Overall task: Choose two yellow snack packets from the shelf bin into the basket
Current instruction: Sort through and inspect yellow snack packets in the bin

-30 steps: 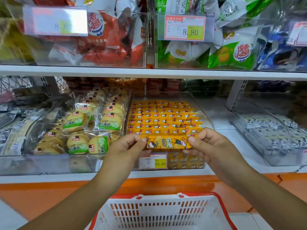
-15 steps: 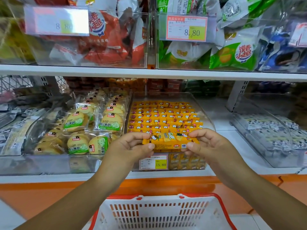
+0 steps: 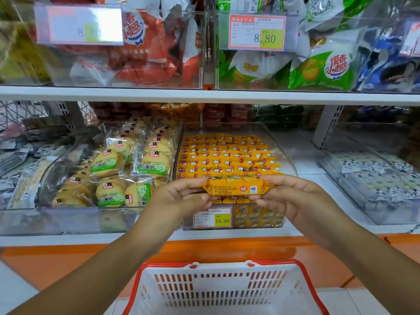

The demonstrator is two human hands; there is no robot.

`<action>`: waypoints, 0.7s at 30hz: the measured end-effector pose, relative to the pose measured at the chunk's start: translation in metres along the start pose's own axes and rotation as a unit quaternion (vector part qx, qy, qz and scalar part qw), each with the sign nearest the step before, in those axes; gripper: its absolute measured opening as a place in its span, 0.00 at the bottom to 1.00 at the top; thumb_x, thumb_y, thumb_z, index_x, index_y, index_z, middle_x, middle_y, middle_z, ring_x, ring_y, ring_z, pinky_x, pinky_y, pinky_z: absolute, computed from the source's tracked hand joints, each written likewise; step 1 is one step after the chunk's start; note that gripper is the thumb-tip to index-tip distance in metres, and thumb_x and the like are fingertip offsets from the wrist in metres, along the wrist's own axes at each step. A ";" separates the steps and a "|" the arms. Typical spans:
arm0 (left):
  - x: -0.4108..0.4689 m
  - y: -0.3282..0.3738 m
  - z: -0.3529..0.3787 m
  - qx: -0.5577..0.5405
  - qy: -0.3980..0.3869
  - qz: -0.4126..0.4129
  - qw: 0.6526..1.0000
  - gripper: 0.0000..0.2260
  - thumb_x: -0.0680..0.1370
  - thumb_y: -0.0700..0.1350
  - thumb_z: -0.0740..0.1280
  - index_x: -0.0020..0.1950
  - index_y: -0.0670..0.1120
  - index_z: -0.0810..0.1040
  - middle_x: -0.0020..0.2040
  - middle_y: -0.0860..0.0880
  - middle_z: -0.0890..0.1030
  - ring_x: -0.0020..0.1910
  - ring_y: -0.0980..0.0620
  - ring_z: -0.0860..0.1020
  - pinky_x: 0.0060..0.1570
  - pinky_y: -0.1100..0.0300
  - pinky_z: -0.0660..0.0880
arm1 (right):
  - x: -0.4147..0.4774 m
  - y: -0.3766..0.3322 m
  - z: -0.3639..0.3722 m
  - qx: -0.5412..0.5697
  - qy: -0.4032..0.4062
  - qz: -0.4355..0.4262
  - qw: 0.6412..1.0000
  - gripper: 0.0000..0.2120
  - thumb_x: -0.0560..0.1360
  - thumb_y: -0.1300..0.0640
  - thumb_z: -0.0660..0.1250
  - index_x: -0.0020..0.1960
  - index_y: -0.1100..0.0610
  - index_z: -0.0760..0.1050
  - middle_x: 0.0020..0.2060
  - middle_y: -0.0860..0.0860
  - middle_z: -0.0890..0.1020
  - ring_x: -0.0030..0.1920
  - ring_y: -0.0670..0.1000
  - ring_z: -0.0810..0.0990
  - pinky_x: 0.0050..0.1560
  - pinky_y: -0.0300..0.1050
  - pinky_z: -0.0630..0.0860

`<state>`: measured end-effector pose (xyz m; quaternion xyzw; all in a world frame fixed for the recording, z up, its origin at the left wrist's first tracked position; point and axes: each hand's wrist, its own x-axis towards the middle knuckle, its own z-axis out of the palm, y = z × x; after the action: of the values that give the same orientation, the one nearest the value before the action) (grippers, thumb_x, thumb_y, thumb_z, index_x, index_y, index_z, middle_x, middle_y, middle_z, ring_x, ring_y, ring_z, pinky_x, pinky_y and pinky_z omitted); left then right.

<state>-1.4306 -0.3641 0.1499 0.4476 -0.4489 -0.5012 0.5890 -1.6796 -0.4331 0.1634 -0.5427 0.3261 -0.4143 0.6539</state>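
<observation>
Head view: I see my left hand (image 3: 179, 198) and right hand (image 3: 293, 198) raised side by side, each pinching one crimped end of a single yellow snack packet (image 3: 234, 186) between thumb and fingertips. The packet lies level between the two hands, its printed back with small text and a round logo turned toward me. It hangs just in front of and above the front edge of the clear shelf bin (image 3: 286, 160), not touching it as far as I can tell.

Behind it the bin holds tight rows of yellow packets (image 3: 227, 155), and a price tag (image 3: 212, 218) reading 15.80 sits on the bin's front wall. Just left of that bin is another clear bin of round biscuit packs (image 3: 127, 173) with green labels. Both stand on the lower shelf (image 3: 68, 238). The upper shelf (image 3: 204, 96) carries bins of red and green bags.

Below my forearms, well under the packet, sits the white basket (image 3: 221, 268) with its red rim. I see no packets in the part in view.
</observation>
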 end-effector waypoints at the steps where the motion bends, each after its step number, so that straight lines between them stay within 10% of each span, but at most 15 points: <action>1: 0.001 0.000 0.000 -0.001 0.004 0.001 1.000 0.15 0.69 0.42 0.73 0.55 0.50 0.83 0.49 0.42 0.86 0.49 0.46 0.86 0.45 0.63 0.81 | 0.000 -0.001 0.000 0.003 -0.003 0.002 1.000 0.21 0.68 0.62 0.70 0.61 0.62 0.78 0.50 0.63 0.85 0.51 0.59 0.86 0.46 0.40 0.82; 11: 0.000 -0.005 0.004 0.108 0.029 0.025 0.993 0.07 0.75 0.44 0.71 0.37 0.51 0.80 0.44 0.51 0.85 0.47 0.54 0.84 0.43 0.64 0.79 | -0.001 0.010 0.007 -0.123 0.047 -0.036 0.991 0.04 0.72 0.54 0.70 0.39 0.53 0.80 0.50 0.55 0.86 0.52 0.57 0.85 0.61 0.55 0.77; 21: -0.001 -0.005 0.012 0.007 0.069 0.025 0.997 0.07 0.75 0.42 0.69 0.52 0.43 0.81 0.45 0.44 0.86 0.43 0.44 0.86 0.37 0.62 0.81 | -0.004 0.007 0.015 -0.102 0.068 -0.064 0.990 0.07 0.71 0.51 0.70 0.48 0.52 0.80 0.49 0.56 0.86 0.45 0.60 0.86 0.46 0.45 0.82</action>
<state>-1.4433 -0.3649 0.1478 0.4737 -0.4219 -0.4508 0.6281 -1.6672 -0.4226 0.1595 -0.5970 0.3748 -0.4557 0.5435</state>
